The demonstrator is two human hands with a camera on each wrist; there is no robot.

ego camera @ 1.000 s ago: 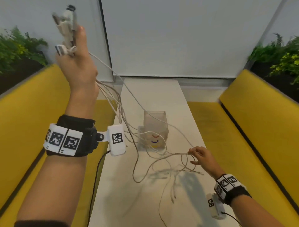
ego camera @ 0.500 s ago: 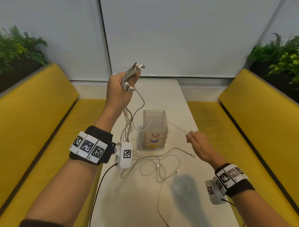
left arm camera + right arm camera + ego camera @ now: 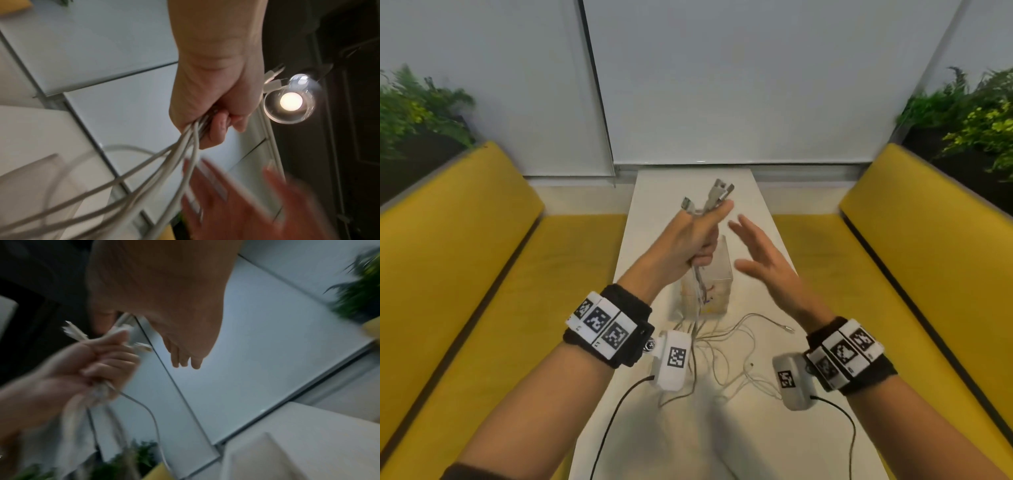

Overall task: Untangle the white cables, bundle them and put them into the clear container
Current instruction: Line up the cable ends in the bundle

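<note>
My left hand grips several white cables in a fist above the clear container, with their plug ends sticking out above the fingers. The cables hang down in front of the container and spread in loose loops on the white table. My right hand is open with fingers spread, just right of the left fist, holding nothing. The left wrist view shows the left hand closed round the strands. In the right wrist view the right hand is empty beside the cable-holding fist.
Yellow benches run along both sides of the narrow table. Green plants stand behind them. A white wall panel closes off the far end. Black wrist-camera leads trail over the near table.
My left hand came down from high at the left to over the container, still gripping the cables. My right hand let go of the strands on the table and rose beside it.
</note>
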